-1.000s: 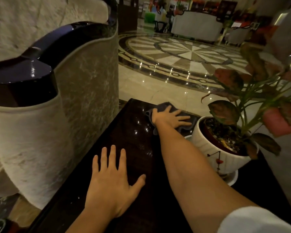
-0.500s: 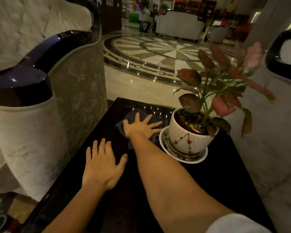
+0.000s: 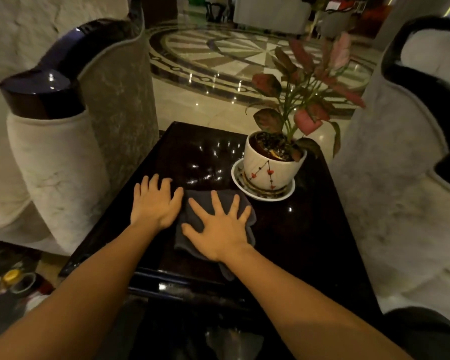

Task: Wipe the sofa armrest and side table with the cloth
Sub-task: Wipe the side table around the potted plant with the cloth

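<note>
A dark glossy side table [image 3: 296,229] stands between two pale sofas. A grey cloth [image 3: 192,203] lies flat on its near half. My right hand [image 3: 218,229] presses down on the cloth with fingers spread wide. My left hand [image 3: 155,203] rests flat on the bare tabletop just left of the cloth, fingers apart, thumb touching the cloth's edge. The left sofa's armrest [image 3: 40,96] has a shiny dark wooden cap over pale fabric, to the left of the table.
A white potted plant [image 3: 272,165] with red-pink leaves stands on a saucer at the table's right middle, close behind the cloth. Another pale sofa [image 3: 400,178] flanks the right. Small items including a yellow-capped one [image 3: 11,276] lie on the floor at lower left.
My right hand has dragged the cloth from the table's far edge toward the near edge. My view has pulled back, and my left hand now sits right beside the cloth.
</note>
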The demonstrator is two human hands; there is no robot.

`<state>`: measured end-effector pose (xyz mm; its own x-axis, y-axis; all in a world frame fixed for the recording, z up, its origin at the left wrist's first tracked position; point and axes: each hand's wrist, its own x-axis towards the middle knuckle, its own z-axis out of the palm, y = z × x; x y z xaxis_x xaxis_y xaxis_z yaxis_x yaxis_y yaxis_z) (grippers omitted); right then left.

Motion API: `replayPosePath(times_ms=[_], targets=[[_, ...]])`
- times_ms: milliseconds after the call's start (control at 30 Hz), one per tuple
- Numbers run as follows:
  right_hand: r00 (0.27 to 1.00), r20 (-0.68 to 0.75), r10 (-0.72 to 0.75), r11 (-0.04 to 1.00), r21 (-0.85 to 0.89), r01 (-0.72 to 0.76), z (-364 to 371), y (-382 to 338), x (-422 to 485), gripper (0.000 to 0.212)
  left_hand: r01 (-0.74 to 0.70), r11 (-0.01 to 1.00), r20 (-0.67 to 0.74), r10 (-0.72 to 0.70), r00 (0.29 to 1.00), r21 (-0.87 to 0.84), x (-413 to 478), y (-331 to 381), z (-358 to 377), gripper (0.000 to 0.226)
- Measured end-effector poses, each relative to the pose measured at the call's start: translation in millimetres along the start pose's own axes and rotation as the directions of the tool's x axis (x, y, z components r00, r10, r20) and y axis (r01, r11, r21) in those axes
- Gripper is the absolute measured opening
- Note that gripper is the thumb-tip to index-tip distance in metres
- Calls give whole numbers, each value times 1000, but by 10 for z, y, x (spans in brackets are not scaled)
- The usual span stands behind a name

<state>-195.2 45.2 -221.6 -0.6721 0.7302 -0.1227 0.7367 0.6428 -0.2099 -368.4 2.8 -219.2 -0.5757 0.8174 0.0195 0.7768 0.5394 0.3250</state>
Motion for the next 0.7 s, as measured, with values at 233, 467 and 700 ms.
replayPosePath(times_ms=[233,467,700], targets=[[998,-60,-11,1000,0,11,80,521,-916,73,-5,988,75,-7,997,154,-59,89,-55,89],[997,-74,5,1000,-15,-7,30,931,-1240,80,-272,962,104,270,957,0,-933,1014,175,75],[995,82,64,998,14,-66,-184,1291,-1802,87,-232,954,174,265,948,-190,-1362,1641,317,26]])
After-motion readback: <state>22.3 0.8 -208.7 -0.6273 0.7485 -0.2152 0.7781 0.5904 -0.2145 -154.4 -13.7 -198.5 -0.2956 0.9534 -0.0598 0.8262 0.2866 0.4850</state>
